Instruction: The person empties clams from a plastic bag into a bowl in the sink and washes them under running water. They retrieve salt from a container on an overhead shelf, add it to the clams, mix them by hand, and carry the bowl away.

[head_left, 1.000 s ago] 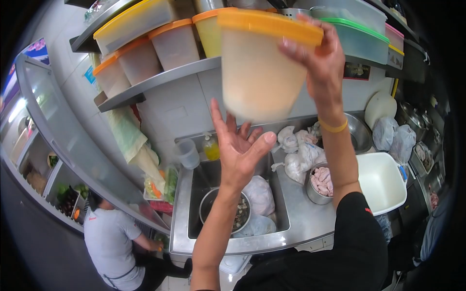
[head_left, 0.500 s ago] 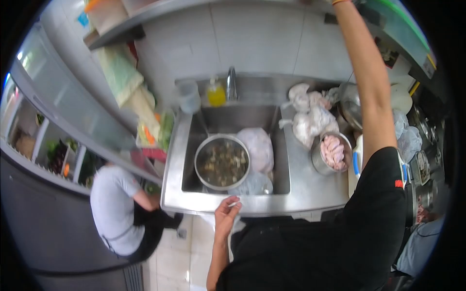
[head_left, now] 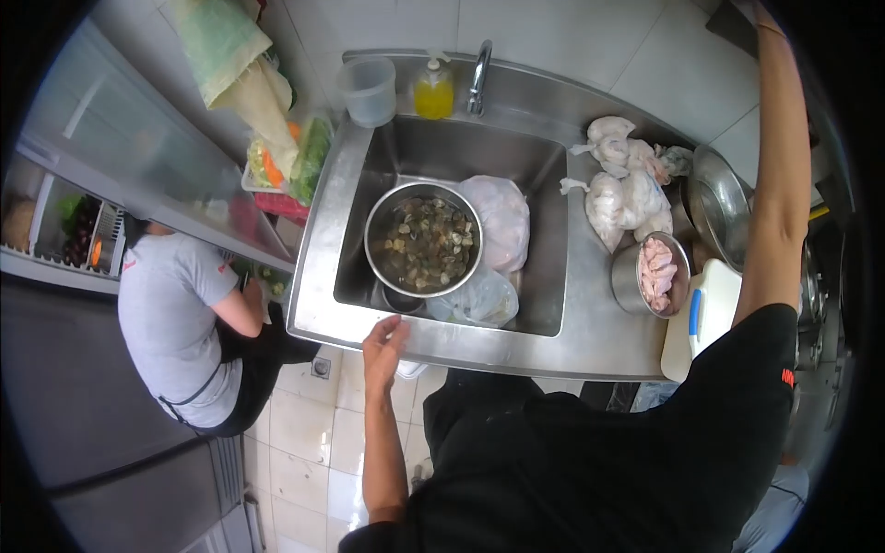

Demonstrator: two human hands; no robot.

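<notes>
My left hand point(head_left: 383, 350) is at the front edge of the steel sink point(head_left: 309, 318), its fingers curled together. Whatever is between them is too small to make out. My right arm stretches up to the far right, and the right hand point(head_left: 758, 13) is mostly cut off at the top edge, its fingers hidden. Inside the sink, a round metal pot point(head_left: 371, 241) holds clams point(head_left: 431, 241) in water. Beside the pot lie a filled plastic bag point(head_left: 498, 221) and a clear bag point(head_left: 484, 300).
Tied bags point(head_left: 627, 198) and a pot of raw meat pieces point(head_left: 657, 272) stand on the right counter, near a white cutting board point(head_left: 714, 300). Behind the sink are a tap point(head_left: 479, 78), a yellow soap bottle point(head_left: 433, 90) and a plastic tub point(head_left: 369, 92). A person point(head_left: 184, 323) crouches at left.
The view has tilted down and shifted. My left hand, earlier pinching a small white thing, now shows none clearly. My right arm stays raised, reaching up to the right.
</notes>
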